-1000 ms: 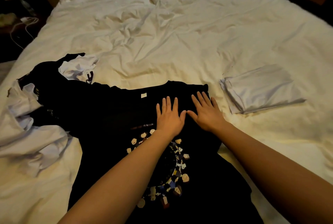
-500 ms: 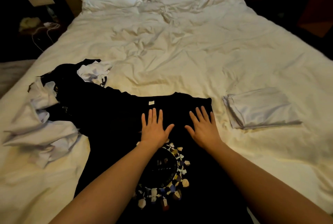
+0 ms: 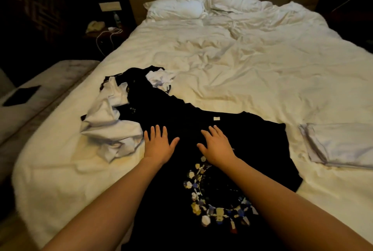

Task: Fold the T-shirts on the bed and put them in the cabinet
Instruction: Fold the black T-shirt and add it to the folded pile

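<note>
Bed (image 3: 252,73): fingers (image 3: 158,132) flat on T-shirt (image 3: 252,139).

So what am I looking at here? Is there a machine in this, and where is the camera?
No machine: a person wears one wide-angle camera on the head, looking forward and down, so the two bare arms are their own. Both the left hand and the right hand lie flat with spread fingers on a black T-shirt with a ring of small coloured figures printed on it, spread over a white rumpled bed. Neither hand grips anything. To the left lies a crumpled heap of white and black shirts; to the right, a neatly folded white shirt. Two white pillows sit at the headboard.
</note>
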{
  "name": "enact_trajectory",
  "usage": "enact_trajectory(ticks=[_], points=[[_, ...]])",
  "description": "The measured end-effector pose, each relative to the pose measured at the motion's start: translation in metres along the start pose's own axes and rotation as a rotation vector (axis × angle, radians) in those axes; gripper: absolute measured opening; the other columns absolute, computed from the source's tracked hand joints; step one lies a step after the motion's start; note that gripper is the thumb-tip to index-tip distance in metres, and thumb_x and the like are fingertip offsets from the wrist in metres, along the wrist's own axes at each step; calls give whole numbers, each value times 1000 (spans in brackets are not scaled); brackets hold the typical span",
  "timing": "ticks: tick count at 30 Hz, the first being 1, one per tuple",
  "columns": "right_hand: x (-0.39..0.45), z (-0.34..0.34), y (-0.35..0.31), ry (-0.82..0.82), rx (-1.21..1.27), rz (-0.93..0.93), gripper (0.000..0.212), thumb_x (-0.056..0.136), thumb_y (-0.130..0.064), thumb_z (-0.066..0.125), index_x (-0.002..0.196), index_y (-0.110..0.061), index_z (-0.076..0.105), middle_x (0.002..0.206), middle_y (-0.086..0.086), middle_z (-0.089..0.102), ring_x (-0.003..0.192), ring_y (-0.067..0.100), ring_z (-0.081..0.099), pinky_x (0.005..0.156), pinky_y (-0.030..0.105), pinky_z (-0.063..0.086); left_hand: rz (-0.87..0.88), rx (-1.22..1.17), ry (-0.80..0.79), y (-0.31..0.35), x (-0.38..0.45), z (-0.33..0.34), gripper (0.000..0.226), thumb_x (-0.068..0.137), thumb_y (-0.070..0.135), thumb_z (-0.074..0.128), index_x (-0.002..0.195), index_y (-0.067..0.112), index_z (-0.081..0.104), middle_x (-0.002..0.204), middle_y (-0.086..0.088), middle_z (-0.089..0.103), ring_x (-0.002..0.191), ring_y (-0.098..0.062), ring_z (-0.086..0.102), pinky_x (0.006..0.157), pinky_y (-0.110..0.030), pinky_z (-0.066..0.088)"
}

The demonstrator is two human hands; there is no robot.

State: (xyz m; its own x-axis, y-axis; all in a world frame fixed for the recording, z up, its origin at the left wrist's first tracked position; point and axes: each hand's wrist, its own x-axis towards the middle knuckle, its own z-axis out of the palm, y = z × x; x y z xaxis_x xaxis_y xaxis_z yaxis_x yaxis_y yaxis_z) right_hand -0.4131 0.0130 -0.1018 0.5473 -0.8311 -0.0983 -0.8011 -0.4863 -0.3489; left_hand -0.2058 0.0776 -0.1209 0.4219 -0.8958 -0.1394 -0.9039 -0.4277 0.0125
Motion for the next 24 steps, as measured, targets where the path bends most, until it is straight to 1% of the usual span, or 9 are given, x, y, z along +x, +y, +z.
enact_trajectory(ticks=[3, 5, 7, 9, 12, 16, 19, 22, 24], points=[[18, 9, -27, -66, 34, -37, 64, 101, -49, 44, 155, -20, 27, 163, 7, 19, 152, 25, 5, 121, 42, 16, 18, -192, -28, -30, -2, 5, 70, 102, 60, 24, 159, 18, 18, 166, -9, 7, 153, -29, 3, 122, -45, 11], [30, 14, -41, -117, 76, -51, 63, 101, -48, 46, 154, -19, 29, 162, 9, 22, 151, 27, 11, 119, 43, 22, 34, -383, 0, -45, 0, 9, 61, 104, 53, 33, 154, 20, 33, 163, -8, 21, 149, -28, 21, 116, -43, 27], [41, 18, -52, -162, 138, -49, 62, 101, -46, 48, 152, -16, 31, 159, 11, 27, 147, 29, 19, 116, 44, 30, 14, -592, 88, -54, 4, 11, 46, 104, 42, 44, 141, 15, 52, 147, -10, 46, 135, -27, 44, 105, -36, 40], [51, 27, -63, -177, 173, -47, 63, 100, -47, 50, 151, -15, 33, 155, 12, 32, 143, 30, 28, 111, 43, 36, -72, -819, 140, -60, 12, 9, 32, 103, 31, 51, 127, 12, 61, 123, -10, 63, 114, -25, 59, 90, -29, 45], [59, 43, -77, -52, 112, -32, 69, 95, -57, 51, 147, -14, 37, 147, 11, 40, 135, 29, 36, 105, 40, 41, -235, -1048, 19, -60, 23, 7, 30, 100, 27, 58, 125, 10, 60, 118, -10, 65, 111, -27, 61, 92, -34, 49], [66, 57, -94, 112, 46, -2, 80, 85, -72, 52, 141, -16, 44, 139, 8, 44, 129, 27, 40, 102, 37, 41, -378, -1196, -22, -53, 36, 14, 47, 91, 33, 70, 130, 11, 55, 125, -9, 62, 113, -25, 60, 101, -39, 48], [67, 63, -99, 176, 54, -19, 86, 79, -77, 54, 141, -18, 45, 136, 6, 44, 128, 24, 40, 102, 37, 40, -465, -1538, -8, -44, 37, 14, 33, 94, 30, 67, 120, 11, 58, 116, -9, 66, 100, -20, 66, 84, -33, 55], [65, 69, -102, 227, 117, -69, 80, 81, -71, 59, 140, -18, 44, 133, 4, 44, 124, 22, 42, 101, 35, 41, -545, -1956, -56, -37, 41, 10, 32, 105, 32, 47, 117, 7, 63, 104, -9, 72, 93, -22, 69, 77, -32, 55], [63, 71, -102, 267, 201, -99, 61, 86, -56, 64, 130, -17, 49, 123, 1, 48, 116, 18, 45, 95, 30, 43, -549, -2100, -87, -34, 41, 8, 34, 107, 28, 42, 127, 5, 57, 101, -10, 69, 90, -22, 68, 76, -32, 56]])
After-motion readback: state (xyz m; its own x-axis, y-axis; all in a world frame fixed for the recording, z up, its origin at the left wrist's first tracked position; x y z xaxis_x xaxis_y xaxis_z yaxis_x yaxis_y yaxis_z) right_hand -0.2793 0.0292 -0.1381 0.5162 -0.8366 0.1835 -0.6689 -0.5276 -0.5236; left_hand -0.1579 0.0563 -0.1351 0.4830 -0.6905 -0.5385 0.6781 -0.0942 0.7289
